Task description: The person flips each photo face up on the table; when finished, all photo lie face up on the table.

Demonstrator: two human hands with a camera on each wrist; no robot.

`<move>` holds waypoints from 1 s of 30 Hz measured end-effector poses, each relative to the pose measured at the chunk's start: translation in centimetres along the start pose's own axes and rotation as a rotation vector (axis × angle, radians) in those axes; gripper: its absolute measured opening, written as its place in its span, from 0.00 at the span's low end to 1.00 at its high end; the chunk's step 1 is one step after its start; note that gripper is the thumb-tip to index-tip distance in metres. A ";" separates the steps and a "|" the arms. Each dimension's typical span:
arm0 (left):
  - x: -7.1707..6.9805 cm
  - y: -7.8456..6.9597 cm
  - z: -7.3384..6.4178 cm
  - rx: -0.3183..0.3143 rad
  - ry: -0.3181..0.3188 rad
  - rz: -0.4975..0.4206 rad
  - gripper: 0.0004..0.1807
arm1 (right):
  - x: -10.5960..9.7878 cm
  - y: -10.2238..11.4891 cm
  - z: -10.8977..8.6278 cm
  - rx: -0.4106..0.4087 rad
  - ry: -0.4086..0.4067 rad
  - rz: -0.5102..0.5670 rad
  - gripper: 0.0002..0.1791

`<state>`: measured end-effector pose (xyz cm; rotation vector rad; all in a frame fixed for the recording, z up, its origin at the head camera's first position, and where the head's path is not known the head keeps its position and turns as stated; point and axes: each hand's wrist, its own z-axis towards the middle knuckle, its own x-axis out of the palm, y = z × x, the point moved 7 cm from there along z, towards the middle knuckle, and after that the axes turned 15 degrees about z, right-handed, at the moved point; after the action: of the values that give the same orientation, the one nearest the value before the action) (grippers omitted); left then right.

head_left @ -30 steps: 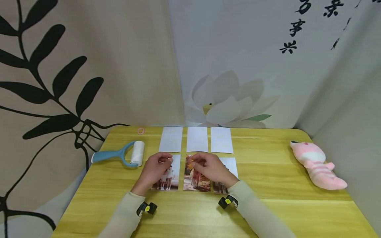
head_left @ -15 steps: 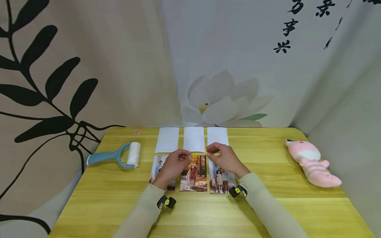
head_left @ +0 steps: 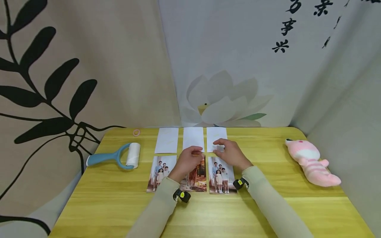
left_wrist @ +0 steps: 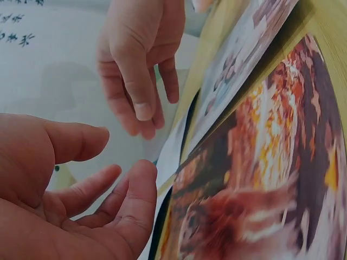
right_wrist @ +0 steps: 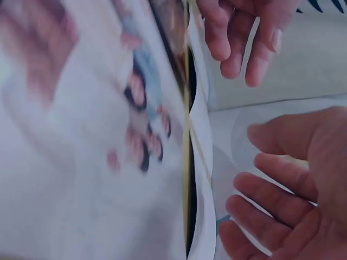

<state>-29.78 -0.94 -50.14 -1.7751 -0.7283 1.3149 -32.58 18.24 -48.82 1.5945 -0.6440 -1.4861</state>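
Note:
My left hand (head_left: 188, 162) hovers over the middle photo of a dog (head_left: 201, 178), hiding part of it. In the left wrist view its thumb and fingers (left_wrist: 142, 195) are bent and apart, with nothing between them. My right hand (head_left: 233, 154) is above the gap between the right family photo (head_left: 219, 177) and the right white card (head_left: 216, 133). Loosely curved, empty fingers (right_wrist: 265, 203) show in the right wrist view. Another family photo (head_left: 157, 173) lies at the left of the row. Behind the photos lie two more white cards, left (head_left: 166, 140) and middle (head_left: 192, 137).
A blue-handled lint roller (head_left: 107, 158) with a white roll lies at the left. Behind it is a small pink ring (head_left: 136, 132). A pink plush toy (head_left: 311, 162) lies at the right of the wooden table (head_left: 282, 205), which meets a printed curtain at the back.
Both hands have shifted right. The left has passed from the left photo to the dog photo; the right has moved off the photos toward the right card. The photos and cards stay in place.

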 end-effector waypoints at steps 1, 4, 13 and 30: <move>0.2 0.0 0.2 -0.001 0.001 0.005 0.23 | -0.1 -0.2 0.2 0.004 0.011 -0.015 0.21; 0.7 0.0 0.7 -0.012 0.001 0.018 0.23 | -0.3 -0.7 0.5 0.005 0.048 -0.071 0.23; 1.8 -0.1 1.1 -0.043 -0.015 -0.044 0.22 | -0.9 -1.7 1.1 -0.026 0.080 -0.183 0.26; 3.1 -0.7 2.4 -0.102 -0.007 -0.196 0.26 | -1.8 -2.7 1.1 -0.001 0.039 -0.128 0.22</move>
<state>-31.10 2.53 -51.47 -1.7300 -0.9628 1.1713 -34.38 20.82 -50.05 1.6865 -0.5270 -1.5439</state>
